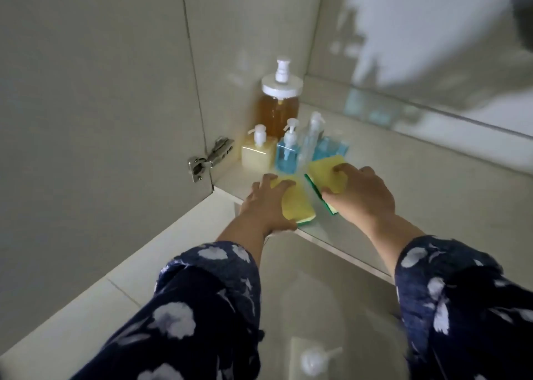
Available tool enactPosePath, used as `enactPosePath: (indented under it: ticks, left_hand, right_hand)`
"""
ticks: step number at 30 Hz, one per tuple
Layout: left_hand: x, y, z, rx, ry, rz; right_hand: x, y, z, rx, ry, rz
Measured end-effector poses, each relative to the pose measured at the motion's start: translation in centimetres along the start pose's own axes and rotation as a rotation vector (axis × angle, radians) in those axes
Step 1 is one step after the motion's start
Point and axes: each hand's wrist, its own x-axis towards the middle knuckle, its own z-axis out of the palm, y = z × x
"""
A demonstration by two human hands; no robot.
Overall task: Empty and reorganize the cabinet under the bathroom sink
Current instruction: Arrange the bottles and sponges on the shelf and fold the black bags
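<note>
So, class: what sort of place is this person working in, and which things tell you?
Probably inside a bathroom cabinet: a door hinge on the side wall, pump bottles like the amber soap dispenser in the corner, and a sponge under each hand on the shelf.

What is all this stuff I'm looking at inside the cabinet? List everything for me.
Large pump jar: 1, amber liquid, white lid, back left corner.
Square pump bottle: 1, cream, left front of the jar.
Blue pump bottle: 1, blue liquid, beside the cream one.
Clear pump bottle: 1, right of the blue one.
Blue container: 1, behind the right sponge, blurred.
Sponges: 2, yellow with green backing, left sponge, right sponge.
Hinge: 1, metal, left door edge.
Pump top: 1, white, bottom edge, blurred.
Left hand: holds left sponge.
Right hand: holds right sponge.
</note>
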Motion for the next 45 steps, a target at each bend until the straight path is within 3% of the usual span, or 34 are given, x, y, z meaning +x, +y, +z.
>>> enactPosePath:
  ticks: [7, 12, 20, 23, 37, 45]
  left_hand:
    - [7.5, 0.9, 1.2, -0.062, -0.178, 0.199]
    - [6.4, -0.3, 1.8, 0.05, -0.15, 0.259]
    - [3.8, -3.3, 2.2, 0.288, -0.126, -0.005]
    - [3.5, -3.6, 2.7, 0.389, -0.188, -0.022]
    - [3.6, -3.6, 3.1, 0.451, -0.159, -0.044]
    - [1.8, -1.3, 3.5, 0.422, -0.182, -0.122]
  right_hand:
    - [3.7, 2.2, -0.5, 0.026, 0.004, 0.094]
    - [3.9, 0.4, 0.8, 0.061, -0.027, 0.115]
    - [3.6, -2.7, 1.7, 0.065, 0.031, 0.099]
    - [3.9, -3.7, 2.6, 0.047, 0.02, 0.066]
    - [2.9, -3.0, 3.9, -0.024, -0.076, -0.023]
    - [-6.3, 0.8, 4.5, 0.062, -0.043, -0.062]
